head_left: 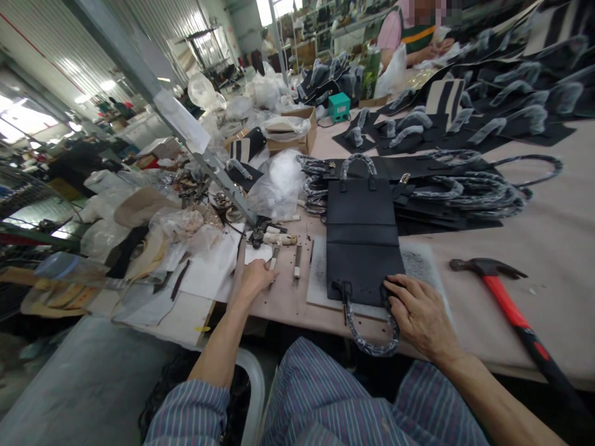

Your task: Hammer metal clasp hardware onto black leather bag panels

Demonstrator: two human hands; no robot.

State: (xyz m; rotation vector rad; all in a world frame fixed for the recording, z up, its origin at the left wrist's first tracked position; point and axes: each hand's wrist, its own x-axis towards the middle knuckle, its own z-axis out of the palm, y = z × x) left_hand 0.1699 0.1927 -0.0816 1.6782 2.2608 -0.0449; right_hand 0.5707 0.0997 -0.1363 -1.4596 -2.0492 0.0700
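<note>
A black bag panel (362,241) lies flat on a pale board (318,272), with a plastic-wrapped handle at its far end and another hanging past the table's near edge. My right hand (418,310) rests on the panel's lower right corner, beside the base of the near handle, its fingers close together. Left of the board, my left hand (258,277) has its fingertips at a small metal tool (274,259), fingers bent around its lower end. A second slim metal tool (297,265) lies between that hand and the board.
A red and black claw hammer (506,297) lies at the right. Behind the panel are stacked black pieces with wrapped handles (465,192). Plastic bags, scraps and a slanted metal post (223,176) stand at the left. A person (411,37) is across the table.
</note>
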